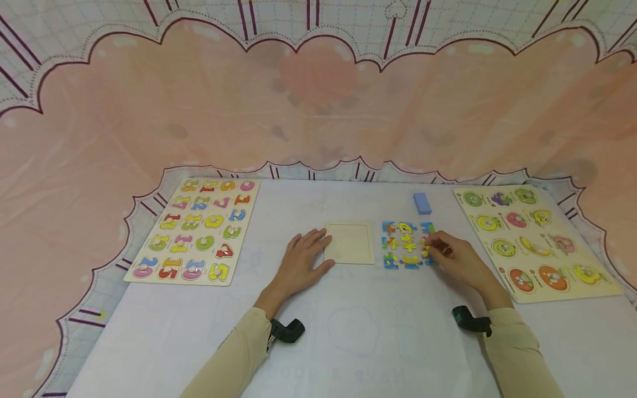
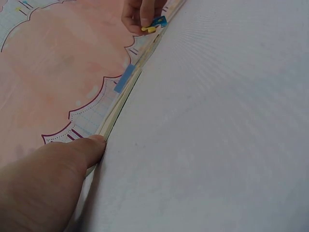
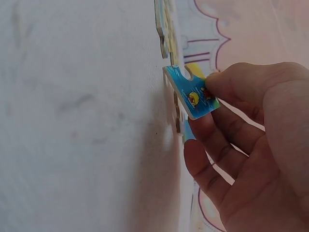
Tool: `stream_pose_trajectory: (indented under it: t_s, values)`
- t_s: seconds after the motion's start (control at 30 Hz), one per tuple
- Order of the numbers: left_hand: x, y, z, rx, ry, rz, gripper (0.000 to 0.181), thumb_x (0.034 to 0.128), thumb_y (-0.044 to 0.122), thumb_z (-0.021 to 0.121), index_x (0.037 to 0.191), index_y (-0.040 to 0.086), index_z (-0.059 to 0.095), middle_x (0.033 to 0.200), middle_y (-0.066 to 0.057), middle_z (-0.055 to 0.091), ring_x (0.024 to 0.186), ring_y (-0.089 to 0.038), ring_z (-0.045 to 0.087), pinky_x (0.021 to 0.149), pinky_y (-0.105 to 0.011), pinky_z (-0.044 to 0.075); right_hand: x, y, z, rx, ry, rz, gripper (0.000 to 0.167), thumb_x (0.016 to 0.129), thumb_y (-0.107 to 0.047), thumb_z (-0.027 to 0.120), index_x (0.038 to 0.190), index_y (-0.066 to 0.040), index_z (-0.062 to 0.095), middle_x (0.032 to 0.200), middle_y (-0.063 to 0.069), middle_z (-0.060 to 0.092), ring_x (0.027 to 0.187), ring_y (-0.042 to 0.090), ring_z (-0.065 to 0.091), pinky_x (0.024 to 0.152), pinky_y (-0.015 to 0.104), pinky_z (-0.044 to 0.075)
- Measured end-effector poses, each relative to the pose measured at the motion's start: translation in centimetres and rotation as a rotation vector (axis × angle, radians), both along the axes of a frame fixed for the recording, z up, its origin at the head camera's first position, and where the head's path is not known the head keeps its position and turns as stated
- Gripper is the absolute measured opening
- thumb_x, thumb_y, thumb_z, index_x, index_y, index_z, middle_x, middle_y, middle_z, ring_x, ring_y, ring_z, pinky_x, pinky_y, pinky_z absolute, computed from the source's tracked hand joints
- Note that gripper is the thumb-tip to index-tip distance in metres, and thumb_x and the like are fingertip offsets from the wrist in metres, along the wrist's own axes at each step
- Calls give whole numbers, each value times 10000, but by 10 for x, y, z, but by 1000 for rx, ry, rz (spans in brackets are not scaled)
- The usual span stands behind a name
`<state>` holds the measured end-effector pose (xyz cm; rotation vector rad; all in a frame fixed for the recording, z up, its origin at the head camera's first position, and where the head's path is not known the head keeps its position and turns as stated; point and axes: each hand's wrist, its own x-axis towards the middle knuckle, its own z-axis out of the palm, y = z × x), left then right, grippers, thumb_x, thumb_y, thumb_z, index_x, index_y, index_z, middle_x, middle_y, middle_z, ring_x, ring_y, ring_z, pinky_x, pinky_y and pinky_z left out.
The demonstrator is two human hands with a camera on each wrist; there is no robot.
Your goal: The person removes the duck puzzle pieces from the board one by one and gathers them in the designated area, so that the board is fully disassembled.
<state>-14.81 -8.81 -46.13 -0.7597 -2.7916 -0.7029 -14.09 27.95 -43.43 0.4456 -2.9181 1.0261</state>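
Note:
My right hand [image 1: 450, 254] pinches a jigsaw piece [image 3: 188, 94] between thumb and fingers. In the right wrist view the piece is mostly blue, tilted, with a small yellow figure. Several puzzle pieces [image 1: 409, 247] in blue and yellow lie in loose rows beside this hand. My left hand [image 1: 301, 262] lies with fingers extended at the left edge of a square wooden tray [image 1: 349, 243], its fingertips touching the rim. In the left wrist view the left thumb [image 2: 89, 150] is against the tray's near edge. The tray's inside is plain wood.
A blue block [image 1: 422, 203] sits behind the pieces. On the left lies a number peg board [image 1: 191, 232], and on the right a fruit peg board [image 1: 534, 243]. A patterned cloth [image 1: 318, 110] hangs behind the white table [image 1: 348, 354].

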Motion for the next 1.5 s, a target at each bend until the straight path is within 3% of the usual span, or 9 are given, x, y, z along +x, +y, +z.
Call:
stream_pose_trajectory:
  t_s: [0.43,0.77,0.97,1.23,1.5]
  values:
    - [1,0,0,7,2,-5,555,895,412,606,1367,135,513,1464,-62,443,1386,-256,356,1130,-528,225,3,6,0,16,-35,-28,143,925,-123,593,1064,-91,590,992,58,660,858,110,559,737,192,476]
    - [-2,2,1,11,18,-11,551,892,402,611,1362,129,518,1460,-65,448,1382,-261,363,1127,-532,229,4,11,0,6,4,-10,146,916,-120,612,1057,-81,608,993,57,658,837,21,539,736,170,465]
    - [0,1,0,-4,10,-2,558,890,418,608,1360,131,519,1460,-65,449,1380,-260,368,1125,-531,231,4,11,-1,-8,-34,17,147,921,-139,608,1049,-65,614,948,54,646,810,39,520,717,176,465]
    - [-1,0,-1,10,28,-4,551,888,411,615,1358,140,522,1455,-64,456,1378,-257,369,1126,-529,228,5,10,0,2,-59,-1,161,930,-159,598,1057,-62,611,953,60,641,817,73,513,724,168,449]
    - [0,0,-1,-2,6,-3,556,894,418,605,1366,139,514,1465,-63,442,1386,-260,358,1131,-527,222,5,11,-2,23,-101,-28,181,942,-206,583,1078,-89,606,977,49,634,838,106,508,733,167,440]
